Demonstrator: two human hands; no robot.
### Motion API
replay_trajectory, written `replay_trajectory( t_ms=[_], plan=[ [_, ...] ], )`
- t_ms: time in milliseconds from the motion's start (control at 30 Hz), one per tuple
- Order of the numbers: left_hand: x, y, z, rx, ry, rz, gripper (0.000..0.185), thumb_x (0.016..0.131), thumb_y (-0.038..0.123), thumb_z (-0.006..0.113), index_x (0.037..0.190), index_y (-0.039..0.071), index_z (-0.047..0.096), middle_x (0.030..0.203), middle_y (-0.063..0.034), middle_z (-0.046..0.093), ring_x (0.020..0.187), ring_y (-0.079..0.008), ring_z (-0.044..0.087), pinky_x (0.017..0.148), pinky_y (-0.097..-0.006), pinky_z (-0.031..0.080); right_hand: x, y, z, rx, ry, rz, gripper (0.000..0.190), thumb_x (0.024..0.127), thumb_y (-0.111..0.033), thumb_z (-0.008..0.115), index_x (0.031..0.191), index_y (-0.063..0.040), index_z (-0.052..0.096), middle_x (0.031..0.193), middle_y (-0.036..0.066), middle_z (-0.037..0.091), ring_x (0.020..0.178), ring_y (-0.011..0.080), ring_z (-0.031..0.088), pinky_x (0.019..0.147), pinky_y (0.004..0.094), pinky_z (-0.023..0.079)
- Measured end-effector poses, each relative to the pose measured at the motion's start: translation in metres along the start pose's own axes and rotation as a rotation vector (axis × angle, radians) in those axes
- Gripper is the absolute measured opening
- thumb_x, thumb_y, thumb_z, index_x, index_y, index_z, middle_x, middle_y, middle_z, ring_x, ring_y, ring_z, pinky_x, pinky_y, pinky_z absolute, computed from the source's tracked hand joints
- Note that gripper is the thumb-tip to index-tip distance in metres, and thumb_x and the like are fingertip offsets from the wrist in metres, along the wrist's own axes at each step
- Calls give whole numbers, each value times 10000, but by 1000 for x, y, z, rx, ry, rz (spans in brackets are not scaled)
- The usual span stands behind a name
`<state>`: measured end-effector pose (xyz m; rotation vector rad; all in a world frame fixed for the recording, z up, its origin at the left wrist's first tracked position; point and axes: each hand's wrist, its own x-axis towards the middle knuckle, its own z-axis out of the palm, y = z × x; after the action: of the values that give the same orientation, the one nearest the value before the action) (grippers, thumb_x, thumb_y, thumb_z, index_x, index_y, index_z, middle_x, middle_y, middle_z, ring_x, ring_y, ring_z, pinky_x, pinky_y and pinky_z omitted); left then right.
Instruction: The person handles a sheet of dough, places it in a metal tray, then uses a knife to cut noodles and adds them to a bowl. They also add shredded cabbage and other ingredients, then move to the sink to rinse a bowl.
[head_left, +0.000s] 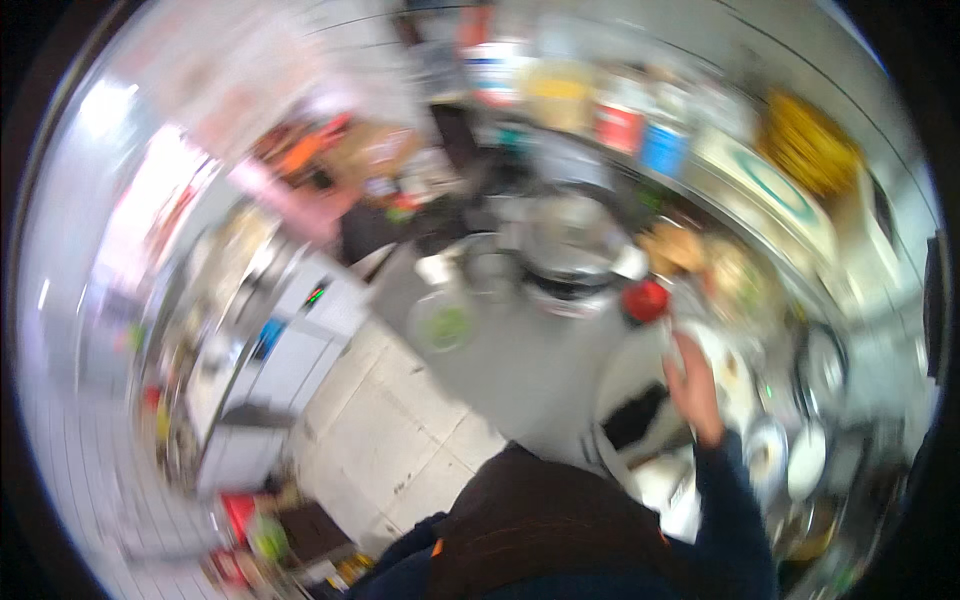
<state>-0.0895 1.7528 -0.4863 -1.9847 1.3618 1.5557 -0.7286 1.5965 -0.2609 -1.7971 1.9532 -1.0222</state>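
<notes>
The picture is blurred by motion. My right hand (694, 386) is over the right side of the counter, its fingers stretched towards a small red object (646, 301), with a slight gap between them. Beneath and beside the hand lies a large pale round vessel or board (619, 375) with a dark patch on it. Whether the fingers hold anything thin is too blurred to tell. My left hand is out of view. Before me on the grey counter (517, 360) stand a clear bowl with green contents (444, 322) and a large metal pot (570, 232).
Above the counter's back runs a shelf with jars, a red-labelled container (619, 127), a blue one (664, 150) and a yellow bundle (810, 142). Bowls, including a white one (807, 459), stand at the right. White cabinets (300, 345) stand left, across the tiled floor (397, 420).
</notes>
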Motion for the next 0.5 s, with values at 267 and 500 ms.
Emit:
replay_trajectory(
  t_ms=[267, 500],
  plan=[
    [-23, -50, 67, -49, -46, -135, 558, 956, 520, 570, 1172, 21, 696, 1115, -168, 714, 1069, -274, 660, 930, -409, 511, -145, -52, 114, 234, -1215, 193, 468, 1019, -361, 558, 1358, -38, 566, 1265, 180, 652, 1167, 284, 619, 988, 362, 469],
    [-54, -69, 55, -928, 236, -92, 522, 1003, 488, 539, 1218, 35, 684, 1124, -134, 715, 1054, -219, 655, 948, -372, 501, -156, -98, 149, 492, -1295, 470, 424, 1037, -339, 485, 1308, -35, 603, 1330, 177, 598, 1221, 285, 567, 1031, 389, 437]
  ],
)
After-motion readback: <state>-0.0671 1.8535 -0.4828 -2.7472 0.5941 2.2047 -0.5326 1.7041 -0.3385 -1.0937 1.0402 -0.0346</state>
